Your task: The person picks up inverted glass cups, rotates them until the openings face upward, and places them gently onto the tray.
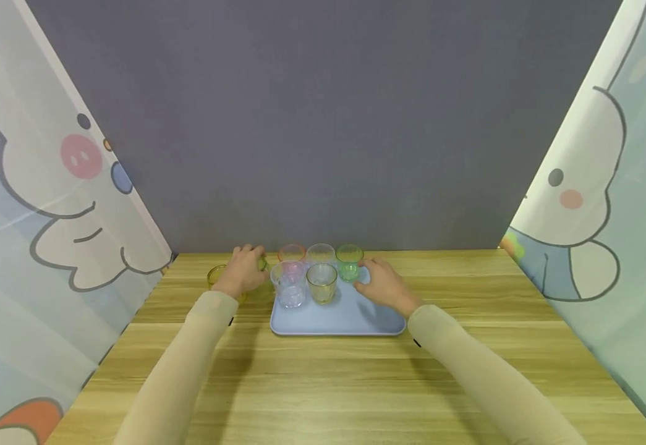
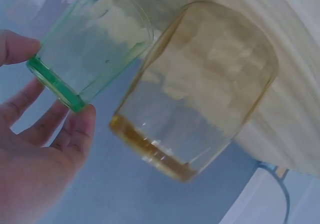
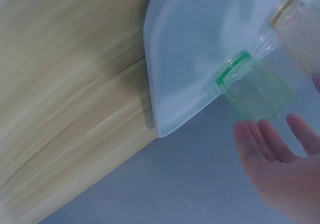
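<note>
My left hand (image 1: pixel 243 271) pinches a green cup (image 2: pixel 90 54) off-tray beside the amber cup (image 2: pixel 195 91), while my right hand (image 1: pixel 387 285) hovers with fingers spread next to the tray's (image 1: pixel 336 318) green cup (image 1: pixel 348 262).

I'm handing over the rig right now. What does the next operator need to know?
Left hand: thumb and fingers round the base of the loose green cup, left of the tray, beside the amber cup on the table.
Right hand: open, close to the tray's green cup, not touching.
Done: five cups stand on the tray.
Left: the two cups off it; the pictures don't show which way they're going.
</note>
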Tool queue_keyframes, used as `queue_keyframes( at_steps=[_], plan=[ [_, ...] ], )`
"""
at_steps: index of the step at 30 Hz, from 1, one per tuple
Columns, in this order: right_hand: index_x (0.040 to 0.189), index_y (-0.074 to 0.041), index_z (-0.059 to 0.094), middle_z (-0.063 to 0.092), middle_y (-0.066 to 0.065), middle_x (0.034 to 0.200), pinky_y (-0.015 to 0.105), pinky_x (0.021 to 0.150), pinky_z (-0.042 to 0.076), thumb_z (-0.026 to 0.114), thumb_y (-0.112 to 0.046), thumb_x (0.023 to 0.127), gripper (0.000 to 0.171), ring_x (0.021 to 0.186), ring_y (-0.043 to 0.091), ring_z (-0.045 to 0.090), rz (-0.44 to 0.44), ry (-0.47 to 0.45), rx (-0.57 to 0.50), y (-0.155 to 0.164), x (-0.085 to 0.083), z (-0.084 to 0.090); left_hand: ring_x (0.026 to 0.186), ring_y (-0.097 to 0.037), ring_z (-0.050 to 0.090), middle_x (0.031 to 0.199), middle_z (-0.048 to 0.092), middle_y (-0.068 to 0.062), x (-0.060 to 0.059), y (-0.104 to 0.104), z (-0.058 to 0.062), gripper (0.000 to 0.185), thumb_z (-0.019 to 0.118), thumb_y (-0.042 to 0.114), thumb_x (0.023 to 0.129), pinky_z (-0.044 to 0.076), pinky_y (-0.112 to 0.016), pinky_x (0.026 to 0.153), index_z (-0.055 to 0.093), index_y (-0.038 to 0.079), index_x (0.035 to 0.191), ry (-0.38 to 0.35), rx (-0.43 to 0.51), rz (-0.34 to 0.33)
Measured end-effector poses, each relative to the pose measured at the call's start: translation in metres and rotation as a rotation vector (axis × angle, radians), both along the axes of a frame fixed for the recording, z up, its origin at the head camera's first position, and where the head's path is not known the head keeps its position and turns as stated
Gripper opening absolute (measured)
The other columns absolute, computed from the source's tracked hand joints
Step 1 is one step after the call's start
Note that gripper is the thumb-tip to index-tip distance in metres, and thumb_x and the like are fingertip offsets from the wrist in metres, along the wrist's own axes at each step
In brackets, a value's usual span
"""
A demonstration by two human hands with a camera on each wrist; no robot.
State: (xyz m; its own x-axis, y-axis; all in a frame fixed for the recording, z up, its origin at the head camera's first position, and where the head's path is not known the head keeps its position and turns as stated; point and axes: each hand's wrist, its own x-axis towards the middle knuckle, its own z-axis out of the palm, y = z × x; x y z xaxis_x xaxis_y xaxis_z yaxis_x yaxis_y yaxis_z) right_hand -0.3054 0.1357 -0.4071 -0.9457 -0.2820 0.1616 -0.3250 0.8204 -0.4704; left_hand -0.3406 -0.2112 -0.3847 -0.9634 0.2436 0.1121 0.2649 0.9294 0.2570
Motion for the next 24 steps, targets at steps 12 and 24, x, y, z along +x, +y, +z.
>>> queue_keyframes(
  at_steps=[12, 24],
  plan=[
    [0.138, -0.004, 0.058, 0.05, 0.025, 0.144, 0.061, 0.108, 0.04, 0.069, -0.03, 0.094, 0.053, 0.134, 0.044, 0.046, 0.002, -0.006, -0.029, 0.001, 0.008, 0.004, 0.116, -0.045, 0.045, 0.13, 0.054, -0.024, 0.011, 0.003, 0.018, 0.048, 0.066, 0.02, 0.091, 0.042, -0.06, 0.099, 0.057, 0.001, 0.134, 0.05, -0.03, -0.016],
    [0.136, -0.001, 0.059, 0.057, 0.021, 0.136, 0.054, 0.1, 0.047, 0.069, -0.025, 0.094, 0.05, 0.122, 0.04, 0.056, 0.024, 0.028, -0.139, 0.002, 0.014, 0.009, 0.117, -0.047, 0.044, 0.127, 0.054, -0.024, 0.026, 0.004, 0.035, 0.042, 0.067, 0.02, 0.09, 0.041, -0.061, 0.098, 0.059, 0.002, 0.128, 0.17, 0.023, -0.01]
  ],
)
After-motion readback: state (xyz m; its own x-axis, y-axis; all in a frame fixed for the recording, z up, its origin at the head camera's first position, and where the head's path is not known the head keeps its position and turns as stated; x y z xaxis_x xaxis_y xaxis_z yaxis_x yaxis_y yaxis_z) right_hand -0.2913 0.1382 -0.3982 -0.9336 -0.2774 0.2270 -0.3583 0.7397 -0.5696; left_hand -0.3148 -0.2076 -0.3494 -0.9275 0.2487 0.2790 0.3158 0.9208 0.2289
